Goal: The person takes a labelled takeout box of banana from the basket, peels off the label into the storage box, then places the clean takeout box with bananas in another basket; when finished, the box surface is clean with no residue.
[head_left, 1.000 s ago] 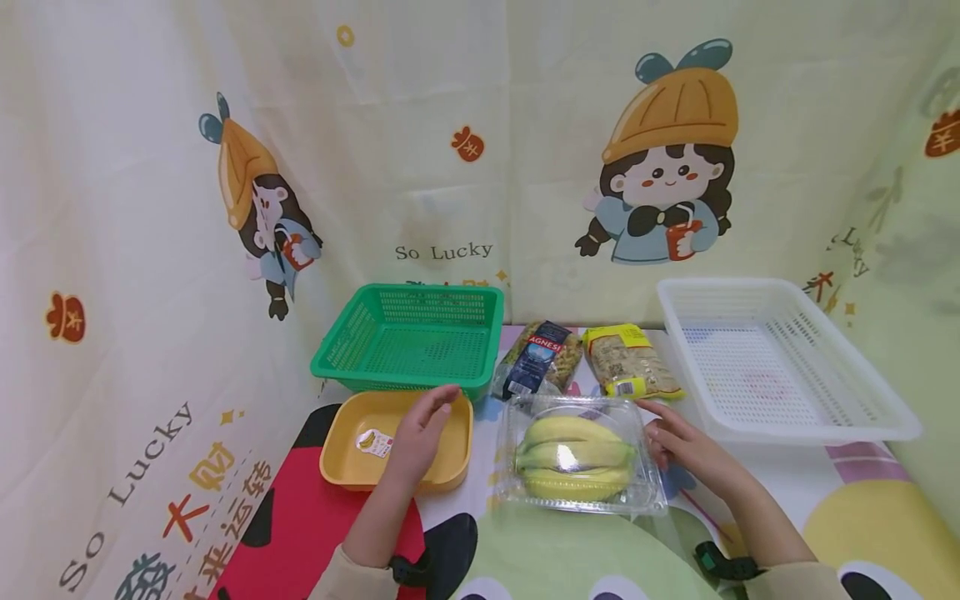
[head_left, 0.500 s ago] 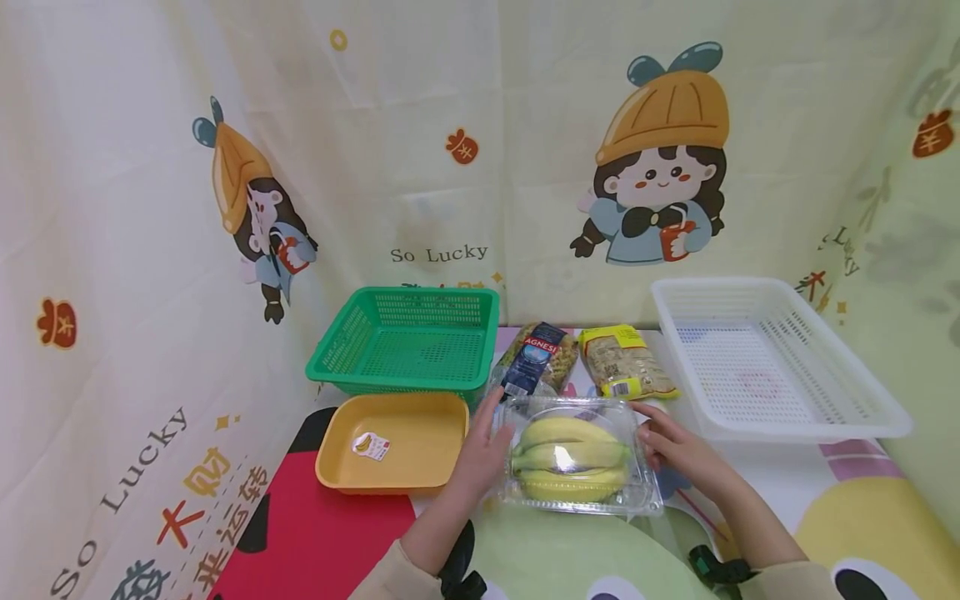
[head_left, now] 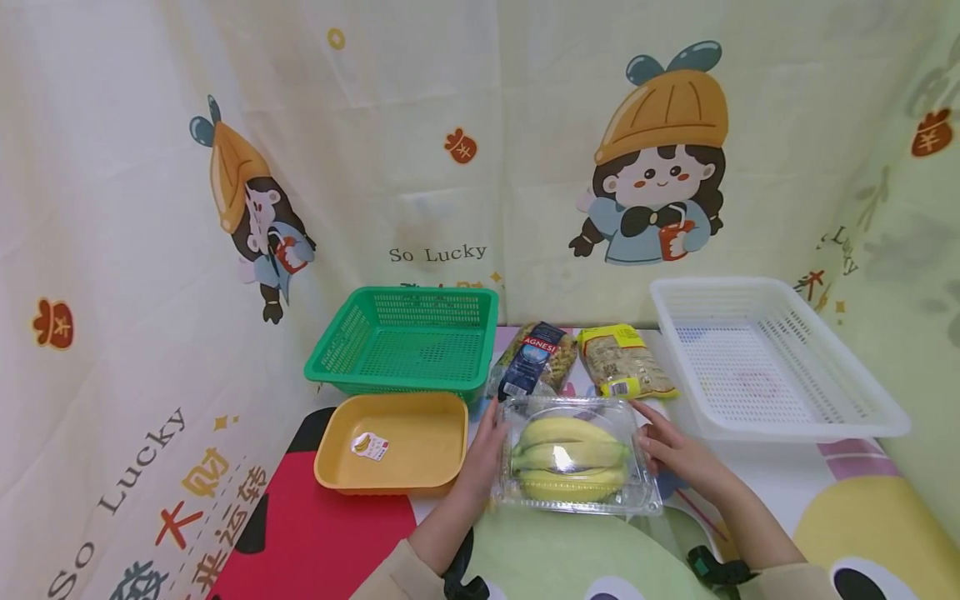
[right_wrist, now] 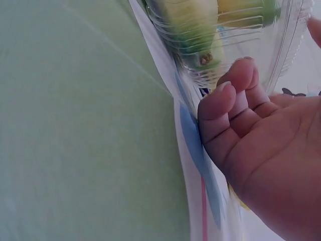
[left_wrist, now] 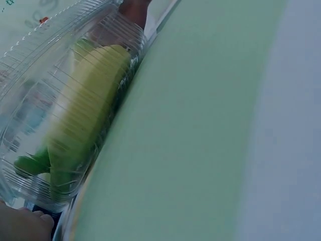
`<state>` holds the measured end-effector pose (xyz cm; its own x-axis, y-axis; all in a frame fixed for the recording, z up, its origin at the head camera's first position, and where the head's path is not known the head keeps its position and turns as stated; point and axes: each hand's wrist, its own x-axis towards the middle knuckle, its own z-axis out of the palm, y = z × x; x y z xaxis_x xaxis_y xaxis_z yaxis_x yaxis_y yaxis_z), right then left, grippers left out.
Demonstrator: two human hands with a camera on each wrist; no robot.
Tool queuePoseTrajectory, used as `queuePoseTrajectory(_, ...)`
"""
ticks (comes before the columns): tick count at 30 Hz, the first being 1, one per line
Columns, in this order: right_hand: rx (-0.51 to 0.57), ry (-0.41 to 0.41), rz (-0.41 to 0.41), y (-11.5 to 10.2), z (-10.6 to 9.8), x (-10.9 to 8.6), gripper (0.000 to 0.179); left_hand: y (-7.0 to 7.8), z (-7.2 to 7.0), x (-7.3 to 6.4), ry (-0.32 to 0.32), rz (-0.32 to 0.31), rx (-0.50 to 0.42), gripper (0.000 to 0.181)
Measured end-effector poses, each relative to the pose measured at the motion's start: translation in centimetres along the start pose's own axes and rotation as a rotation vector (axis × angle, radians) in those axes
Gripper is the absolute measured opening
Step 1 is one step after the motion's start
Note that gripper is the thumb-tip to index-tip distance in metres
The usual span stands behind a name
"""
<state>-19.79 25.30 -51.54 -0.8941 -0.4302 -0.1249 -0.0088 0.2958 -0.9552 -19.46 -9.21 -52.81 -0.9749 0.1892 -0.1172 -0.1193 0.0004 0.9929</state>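
Note:
A clear lidded plastic clamshell box point(head_left: 648, 500) lies at the front middle of the table with several bananas point(head_left: 570, 457) inside. My left hand point(head_left: 482, 454) holds its left edge; knuckles show low in the left wrist view, close against the box's end. At the opposite edge, my right hand point(head_left: 678, 450) grips the rim, index finger stretched along the far corner. The right wrist view shows its other fingers point(right_wrist: 216, 103) curled in under the rim, beside a banana's stem end. Both hands are spread across the width of the box.
Left of the box is a yellow tray point(head_left: 427, 482) with a banana label card point(head_left: 370, 446). Behind stand a green basket point(head_left: 330, 354), an AGNESI pasta bag point(head_left: 534, 358) and a yellow-topped bag point(head_left: 626, 362). A white basket point(head_left: 832, 432) is at right, a printed curtain point(head_left: 360, 167) behind.
My left hand has moved right, from over the yellow tray to the box's left edge. The right hand has stayed at the right edge, and the box has not moved.

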Motion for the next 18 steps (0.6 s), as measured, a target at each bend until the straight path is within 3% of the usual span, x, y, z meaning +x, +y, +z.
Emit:
queuePoseTrajectory(4,0.020,-0.033,0.016,0.3,-0.3,-0.2,0.075,-0.5,-0.2,0.1,-0.025,-0.009,-0.008,0.072)
queuePoseTrajectory(12,0.039,-0.111,-0.081,1.1,-0.9,-0.6,0.076,-1.1,-0.2,0.1,-0.024,0.023,0.010,0.078)
queuePoseTrajectory(18,0.105,-0.165,-0.054,1.1,-1.0,-0.8,0.080,-1.1,-0.2,-0.1,-0.052,0.058,-0.005,0.074)
